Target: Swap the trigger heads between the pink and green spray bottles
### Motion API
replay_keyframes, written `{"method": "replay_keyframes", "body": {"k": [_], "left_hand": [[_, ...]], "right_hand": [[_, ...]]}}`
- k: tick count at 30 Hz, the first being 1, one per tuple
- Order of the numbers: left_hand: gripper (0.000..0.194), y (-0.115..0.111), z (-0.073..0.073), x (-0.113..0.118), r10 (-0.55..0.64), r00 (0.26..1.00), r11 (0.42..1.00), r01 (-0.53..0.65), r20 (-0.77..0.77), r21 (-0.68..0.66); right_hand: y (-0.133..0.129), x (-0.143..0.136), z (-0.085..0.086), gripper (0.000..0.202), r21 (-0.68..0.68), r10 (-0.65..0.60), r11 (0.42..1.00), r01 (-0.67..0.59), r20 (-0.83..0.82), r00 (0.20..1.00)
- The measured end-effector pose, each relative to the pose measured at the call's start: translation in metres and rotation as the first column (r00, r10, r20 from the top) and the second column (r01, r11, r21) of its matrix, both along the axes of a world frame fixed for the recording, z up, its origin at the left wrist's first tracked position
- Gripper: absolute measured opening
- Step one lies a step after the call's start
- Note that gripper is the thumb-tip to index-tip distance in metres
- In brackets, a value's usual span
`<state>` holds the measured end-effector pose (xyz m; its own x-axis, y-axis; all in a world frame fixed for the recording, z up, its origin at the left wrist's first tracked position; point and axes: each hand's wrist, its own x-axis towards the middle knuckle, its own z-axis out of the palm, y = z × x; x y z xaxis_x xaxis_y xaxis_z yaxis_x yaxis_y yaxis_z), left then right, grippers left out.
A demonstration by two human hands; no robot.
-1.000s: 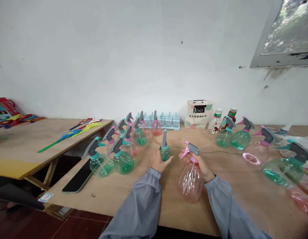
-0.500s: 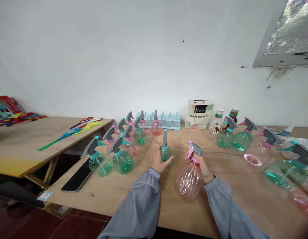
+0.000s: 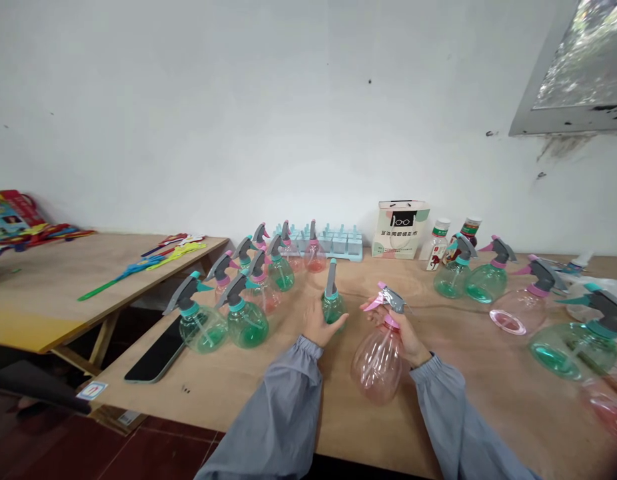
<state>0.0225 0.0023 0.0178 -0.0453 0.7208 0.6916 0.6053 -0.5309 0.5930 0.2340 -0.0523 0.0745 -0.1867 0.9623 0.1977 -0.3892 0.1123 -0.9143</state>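
Observation:
My right hand [image 3: 406, 339] is wrapped around the neck of a clear pink spray bottle [image 3: 377, 367], with its fingers by the pink trigger under the grey head. The bottle stands upright near the table's front edge. My left hand [image 3: 319, 324] curves around a green spray bottle [image 3: 333, 305] with a grey head. Its thumb lies across the front of that bottle, and its other fingers are mostly hidden. To the left stand several green and pink spray bottles, among them a green one [image 3: 247, 327] with liquid inside.
A black phone [image 3: 156, 357] lies at the table's left edge. At the back are a pale blue rack [image 3: 346, 245], a paper bag [image 3: 399, 230] and a white bottle [image 3: 437, 245]. More spray bottles, such as a pink one [image 3: 518, 309], stand on the right.
My right fingers have loosened forward at the trigger, and the pink trigger has swung out from the bottle's neck. My left hand and the green spray bottle have stayed in place.

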Motion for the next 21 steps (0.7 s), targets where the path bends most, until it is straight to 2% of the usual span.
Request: {"method": "replay_keyframes", "body": {"k": [2, 5, 11, 14, 18, 20, 21], "left_hand": [[0.077, 0.000, 0.000, 0.002, 0.002, 1.000, 1.000, -0.002, 0.000, 0.006], [0.079, 0.000, 0.000, 0.002, 0.007, 1.000, 1.000, -0.007, -0.006, 0.013], [0.077, 0.002, -0.003, -0.002, -0.008, 1.000, 1.000, 0.008, -0.020, -0.004], [0.077, 0.003, -0.004, -0.004, -0.026, 0.998, 0.999, 0.024, -0.049, -0.033], [0.078, 0.002, -0.001, -0.005, 0.000, 0.999, 1.000, 0.000, -0.032, -0.021], [0.079, 0.002, 0.001, -0.005, -0.017, 0.999, 1.000, 0.017, -0.049, -0.015], [0.079, 0.001, 0.002, -0.006, -0.033, 0.997, 0.999, 0.032, -0.065, -0.017]], "right_hand": [[-0.001, -0.001, 0.001, 0.043, -0.010, 0.010, 1.000, -0.010, 0.014, 1.000], [-0.001, -0.001, 0.000, 0.039, -0.020, -0.058, 0.998, 0.058, 0.013, 0.998], [0.002, 0.003, -0.003, 0.035, 0.078, -0.143, 0.987, 0.142, 0.015, 0.990], [0.006, 0.014, -0.003, 0.040, 0.077, -0.283, 0.958, 0.277, 0.095, 0.954], [0.013, 0.047, 0.000, 0.044, 0.167, -0.527, 0.845, 0.508, 0.100, 0.844], [0.015, 0.071, 0.001, 0.045, 0.252, -0.650, 0.748, 0.615, 0.091, 0.754], [0.016, 0.085, 0.000, 0.045, 0.295, -0.719, 0.682, 0.670, 0.100, 0.688]]}}
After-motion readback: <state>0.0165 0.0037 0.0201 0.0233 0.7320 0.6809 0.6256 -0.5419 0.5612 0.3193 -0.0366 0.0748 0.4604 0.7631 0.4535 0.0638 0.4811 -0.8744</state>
